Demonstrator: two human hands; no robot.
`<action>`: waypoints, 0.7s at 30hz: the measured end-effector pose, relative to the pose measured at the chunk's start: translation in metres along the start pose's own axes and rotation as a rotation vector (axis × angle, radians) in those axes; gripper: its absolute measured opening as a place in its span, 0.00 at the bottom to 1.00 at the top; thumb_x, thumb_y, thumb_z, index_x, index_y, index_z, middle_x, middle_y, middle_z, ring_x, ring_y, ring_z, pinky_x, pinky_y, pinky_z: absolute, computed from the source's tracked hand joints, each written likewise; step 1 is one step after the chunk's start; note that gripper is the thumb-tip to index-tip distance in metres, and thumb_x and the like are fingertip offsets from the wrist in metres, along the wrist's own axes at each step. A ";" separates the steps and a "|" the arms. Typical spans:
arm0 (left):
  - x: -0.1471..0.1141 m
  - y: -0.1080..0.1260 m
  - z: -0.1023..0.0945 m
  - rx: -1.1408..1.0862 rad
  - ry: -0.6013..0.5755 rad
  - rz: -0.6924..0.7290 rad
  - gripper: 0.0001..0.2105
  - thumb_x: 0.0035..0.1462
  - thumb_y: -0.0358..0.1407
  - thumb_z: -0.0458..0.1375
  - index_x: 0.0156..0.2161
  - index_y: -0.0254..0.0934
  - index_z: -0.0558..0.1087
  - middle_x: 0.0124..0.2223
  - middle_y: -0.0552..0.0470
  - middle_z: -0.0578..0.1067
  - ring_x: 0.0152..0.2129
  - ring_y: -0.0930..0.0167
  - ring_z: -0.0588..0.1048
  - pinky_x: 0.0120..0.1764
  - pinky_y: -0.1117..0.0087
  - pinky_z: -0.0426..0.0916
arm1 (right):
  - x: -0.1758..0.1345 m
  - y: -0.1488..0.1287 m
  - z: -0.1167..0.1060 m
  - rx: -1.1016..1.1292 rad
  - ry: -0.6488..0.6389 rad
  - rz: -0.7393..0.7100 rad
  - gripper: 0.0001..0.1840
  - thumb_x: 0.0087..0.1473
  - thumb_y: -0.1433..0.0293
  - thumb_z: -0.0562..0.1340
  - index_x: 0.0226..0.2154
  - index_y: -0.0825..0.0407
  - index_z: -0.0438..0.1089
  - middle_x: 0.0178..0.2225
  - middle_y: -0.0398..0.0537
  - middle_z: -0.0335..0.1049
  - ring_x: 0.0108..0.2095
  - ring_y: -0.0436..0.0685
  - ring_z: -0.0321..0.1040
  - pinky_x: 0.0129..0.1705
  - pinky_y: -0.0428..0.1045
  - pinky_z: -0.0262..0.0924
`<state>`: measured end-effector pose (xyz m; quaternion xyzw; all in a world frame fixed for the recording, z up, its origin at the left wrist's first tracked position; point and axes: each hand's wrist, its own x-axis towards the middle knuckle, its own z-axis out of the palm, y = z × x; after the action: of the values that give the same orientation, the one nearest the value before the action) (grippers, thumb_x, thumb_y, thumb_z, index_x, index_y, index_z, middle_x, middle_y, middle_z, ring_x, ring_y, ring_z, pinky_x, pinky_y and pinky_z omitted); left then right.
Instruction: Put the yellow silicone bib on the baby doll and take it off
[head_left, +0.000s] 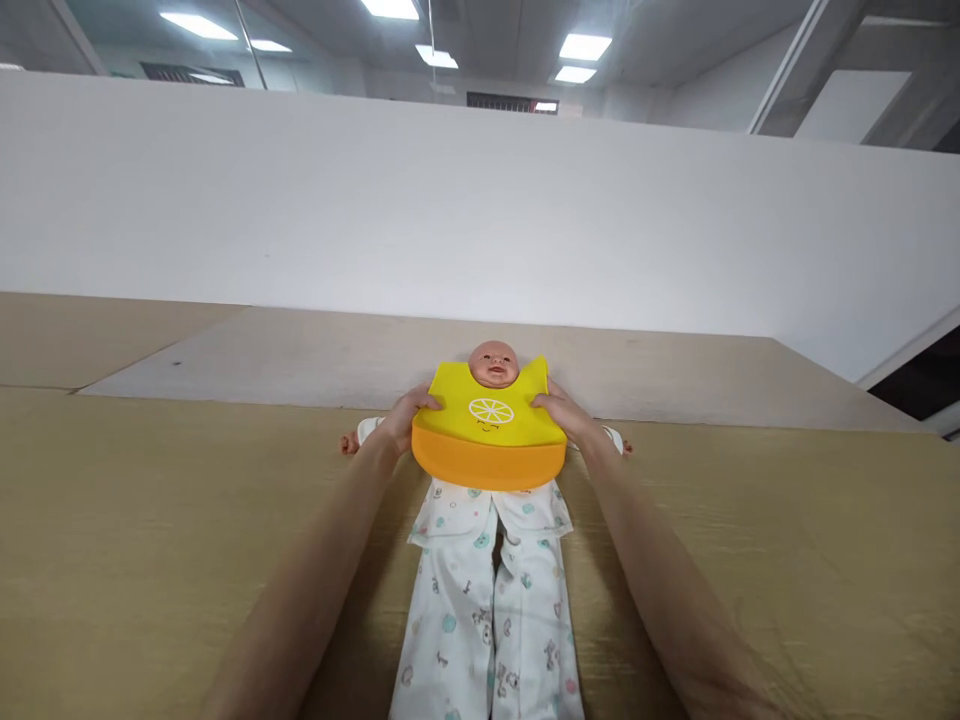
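Note:
A yellow bib (491, 408) with an orange catch pocket and a white citrus-slice print is spread over the chest of a baby doll (493, 362). My left hand (410, 412) grips the bib's left edge, thumb on the front. On the opposite edge, my right hand (564, 408) pinches it the same way. The bib's upper right corner sticks up beside the doll's head. White pyjamas (487, 590) with small coloured prints cover the doll, which lies on its back, arms out to the sides. The bib hides its torso, and my fingers behind the bib are out of sight.
The doll lies on a tan, wood-coloured surface (187, 540). Behind its head runs a paler grey-beige strip (315, 355), then a low white wall (480, 210) with glass above it. A dark opening (926, 375) shows at the far right.

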<state>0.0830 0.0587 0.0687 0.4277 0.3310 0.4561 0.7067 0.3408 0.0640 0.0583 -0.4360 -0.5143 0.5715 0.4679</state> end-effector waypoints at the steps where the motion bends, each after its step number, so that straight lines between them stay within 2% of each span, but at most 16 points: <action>1: 0.001 -0.001 -0.001 0.001 0.024 -0.018 0.30 0.33 0.28 0.56 0.49 0.34 0.72 0.39 0.47 0.80 0.36 0.59 0.78 0.40 0.62 0.72 | 0.001 0.002 0.000 0.012 0.006 0.014 0.25 0.34 0.74 0.58 0.41 0.51 0.67 0.39 0.44 0.74 0.36 0.54 0.71 0.35 0.47 0.65; 5: 0.005 -0.002 -0.003 -0.018 0.143 -0.125 0.17 0.39 0.33 0.57 0.39 0.33 0.75 0.33 0.46 0.80 0.35 0.59 0.78 0.38 0.63 0.72 | 0.002 0.002 -0.001 0.086 0.059 0.086 0.18 0.33 0.74 0.58 0.33 0.53 0.68 0.30 0.43 0.74 0.30 0.54 0.70 0.31 0.46 0.63; 8: 0.011 -0.002 -0.006 -0.055 0.116 -0.142 0.11 0.44 0.36 0.56 0.34 0.36 0.75 0.31 0.48 0.79 0.34 0.62 0.78 0.37 0.65 0.72 | 0.007 0.001 -0.004 0.199 0.041 0.141 0.13 0.33 0.73 0.61 0.29 0.54 0.69 0.28 0.43 0.74 0.28 0.52 0.69 0.31 0.45 0.63; 10: 0.017 -0.003 -0.009 -0.054 0.142 -0.113 0.08 0.46 0.36 0.54 0.31 0.37 0.74 0.29 0.50 0.78 0.30 0.65 0.77 0.34 0.68 0.71 | 0.012 0.001 -0.006 0.260 0.015 0.202 0.13 0.34 0.72 0.62 0.29 0.54 0.69 0.29 0.44 0.75 0.29 0.52 0.70 0.33 0.46 0.64; 13: 0.027 -0.001 -0.012 -0.049 0.192 -0.098 0.07 0.48 0.36 0.54 0.31 0.36 0.72 0.26 0.51 0.76 0.25 0.69 0.75 0.30 0.71 0.69 | 0.024 -0.001 -0.008 0.261 0.005 0.278 0.12 0.37 0.70 0.62 0.30 0.55 0.69 0.29 0.45 0.75 0.28 0.52 0.70 0.32 0.46 0.64; 18: 0.041 0.005 -0.009 -0.105 0.159 -0.165 0.08 0.50 0.39 0.53 0.30 0.35 0.68 0.24 0.50 0.73 0.20 0.67 0.74 0.26 0.68 0.68 | 0.041 -0.003 -0.005 0.212 0.025 0.395 0.06 0.43 0.70 0.58 0.28 0.55 0.67 0.22 0.44 0.72 0.22 0.51 0.67 0.26 0.45 0.60; 21: 0.045 0.003 -0.008 -0.168 0.159 -0.151 0.09 0.51 0.39 0.54 0.31 0.34 0.68 0.23 0.51 0.71 0.19 0.67 0.73 0.27 0.67 0.67 | 0.044 0.000 0.000 0.300 -0.007 0.419 0.04 0.45 0.70 0.57 0.27 0.53 0.65 0.20 0.43 0.70 0.21 0.50 0.65 0.26 0.44 0.61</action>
<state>0.0916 0.1032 0.0650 0.3035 0.3779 0.4603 0.7438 0.3327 0.1073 0.0575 -0.4569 -0.3236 0.7273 0.3968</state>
